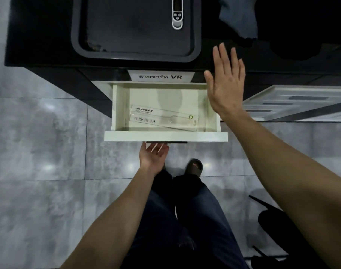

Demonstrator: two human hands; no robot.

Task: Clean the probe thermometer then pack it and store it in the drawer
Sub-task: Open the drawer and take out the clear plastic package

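So I'm looking straight down at a black counter [39, 35] that fills the top of the view, with grey floor tiles [39, 142] below it. At 12 o'clock there's a big dark tray [84, 26] on the counter, and the probe thermometer [177, 14] is lying on it near the tray's upper right, lengthwise, partly cut off by the frame edge. Dead center is the cream drawer [165, 136], pulled out, with a clear plastic package [164, 118] lying inside toward the front. My right hand [227, 82] is at about 2 o'clock, flat and spread wide, holding nothing, floating over the drawer's right wall. My left hand [153, 157] is at 6 o'clock from the drawer, palm up, fingers curled under the dark handle [166, 142]. There's a paper label [160, 76] above the drawer.
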